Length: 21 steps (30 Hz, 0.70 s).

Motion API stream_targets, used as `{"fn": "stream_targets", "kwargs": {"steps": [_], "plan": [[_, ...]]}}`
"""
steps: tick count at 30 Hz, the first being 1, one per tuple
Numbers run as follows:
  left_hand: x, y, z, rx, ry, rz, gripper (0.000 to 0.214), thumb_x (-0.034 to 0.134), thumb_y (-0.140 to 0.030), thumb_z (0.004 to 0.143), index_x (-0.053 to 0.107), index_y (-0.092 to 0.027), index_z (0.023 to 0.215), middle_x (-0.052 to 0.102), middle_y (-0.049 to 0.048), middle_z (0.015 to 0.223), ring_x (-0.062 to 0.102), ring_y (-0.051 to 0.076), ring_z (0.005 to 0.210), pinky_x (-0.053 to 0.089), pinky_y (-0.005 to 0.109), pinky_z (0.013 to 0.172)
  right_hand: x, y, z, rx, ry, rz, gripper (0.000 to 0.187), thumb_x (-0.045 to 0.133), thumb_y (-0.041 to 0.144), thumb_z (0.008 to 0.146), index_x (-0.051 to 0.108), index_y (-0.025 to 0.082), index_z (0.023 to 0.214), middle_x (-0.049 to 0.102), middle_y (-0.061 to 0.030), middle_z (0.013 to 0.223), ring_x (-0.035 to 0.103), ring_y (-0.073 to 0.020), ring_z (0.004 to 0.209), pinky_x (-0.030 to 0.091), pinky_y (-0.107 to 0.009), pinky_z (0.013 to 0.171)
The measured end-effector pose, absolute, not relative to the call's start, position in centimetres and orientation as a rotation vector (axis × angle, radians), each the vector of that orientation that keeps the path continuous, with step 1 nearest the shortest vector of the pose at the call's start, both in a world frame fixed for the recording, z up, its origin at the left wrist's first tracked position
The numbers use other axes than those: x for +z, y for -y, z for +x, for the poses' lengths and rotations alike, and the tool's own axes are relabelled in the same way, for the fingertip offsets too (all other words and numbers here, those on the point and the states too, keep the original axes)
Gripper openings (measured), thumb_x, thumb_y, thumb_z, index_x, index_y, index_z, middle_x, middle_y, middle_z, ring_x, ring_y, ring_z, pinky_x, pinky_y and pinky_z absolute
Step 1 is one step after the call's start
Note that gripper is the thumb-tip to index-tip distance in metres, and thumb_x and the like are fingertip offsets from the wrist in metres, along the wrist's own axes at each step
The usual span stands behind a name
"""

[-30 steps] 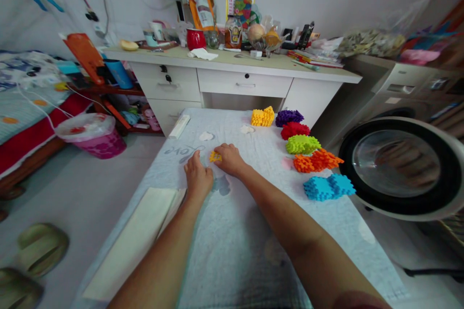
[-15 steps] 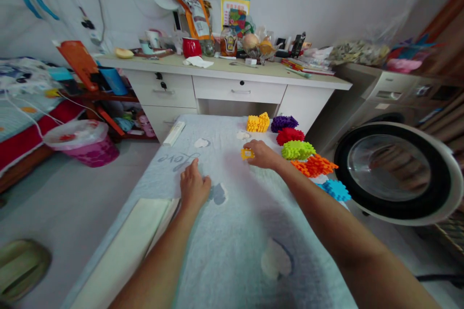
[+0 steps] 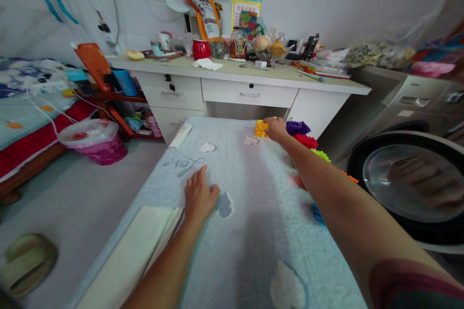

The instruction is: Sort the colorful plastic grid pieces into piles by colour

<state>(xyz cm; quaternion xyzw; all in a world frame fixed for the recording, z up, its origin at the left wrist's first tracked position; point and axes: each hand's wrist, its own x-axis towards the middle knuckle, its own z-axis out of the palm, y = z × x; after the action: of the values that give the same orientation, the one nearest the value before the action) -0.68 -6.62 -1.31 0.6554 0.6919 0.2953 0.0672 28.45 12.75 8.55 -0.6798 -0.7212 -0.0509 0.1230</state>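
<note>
My right hand (image 3: 276, 128) is at the far end of the cloth-covered table (image 3: 239, 231), its fingers closed on the yellow interlocking toy blocks (image 3: 260, 128). The hand partly covers that pile, so I cannot make out a single piece in the fingers. Beside it lie piles of purple blocks (image 3: 298, 128) and red blocks (image 3: 306, 141). My forearm partly hides the green blocks (image 3: 321, 155), orange blocks (image 3: 351, 177) and blue blocks (image 3: 318, 214). My left hand (image 3: 200, 195) rests on the cloth near the printed lettering, thumb apart from the fingers, holding nothing.
A white desk (image 3: 232, 71) stands beyond the table, loaded with a red cup (image 3: 201, 50), a jar (image 3: 238, 43) and papers. To the right is a washing machine with its round door (image 3: 413, 183) open. A pink bin (image 3: 105, 147) stands on the left floor.
My right hand has moved forward with a yellow block to the yellow pile. My left hand stays on the cloth. The whole view has shifted slightly.
</note>
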Motion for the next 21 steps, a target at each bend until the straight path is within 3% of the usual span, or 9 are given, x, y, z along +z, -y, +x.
{"fn": "stream_targets", "kwargs": {"steps": [13,21], "plan": [[-1.0,6.6,-0.7,0.858,-2.094,1.998,0.059,0.053,-0.026,0.083,0.045,-0.010,0.140,0.057,0.0183,0.135,0.052,0.035,0.123,0.043,0.050,0.103,8.4,-16.4,28.2,-0.090,2.061,-2.001,0.042,0.052,0.013,0.084,0.068,0.022,0.123,0.060,-0.0103,0.136,0.044,-0.0348,0.123,0.038,-0.050,0.099],[-1.2,6.6,-0.7,0.839,-2.099,1.992,0.060,0.053,-0.025,0.083,0.044,-0.012,0.140,0.057,0.0175,0.135,0.051,0.035,0.124,0.042,0.049,0.103,7.8,-11.4,25.9,-0.074,1.976,-1.883,0.038,0.055,0.022,0.088,0.065,0.023,0.125,0.051,-0.0103,0.145,0.041,-0.0337,0.128,0.036,-0.049,0.103]]}}
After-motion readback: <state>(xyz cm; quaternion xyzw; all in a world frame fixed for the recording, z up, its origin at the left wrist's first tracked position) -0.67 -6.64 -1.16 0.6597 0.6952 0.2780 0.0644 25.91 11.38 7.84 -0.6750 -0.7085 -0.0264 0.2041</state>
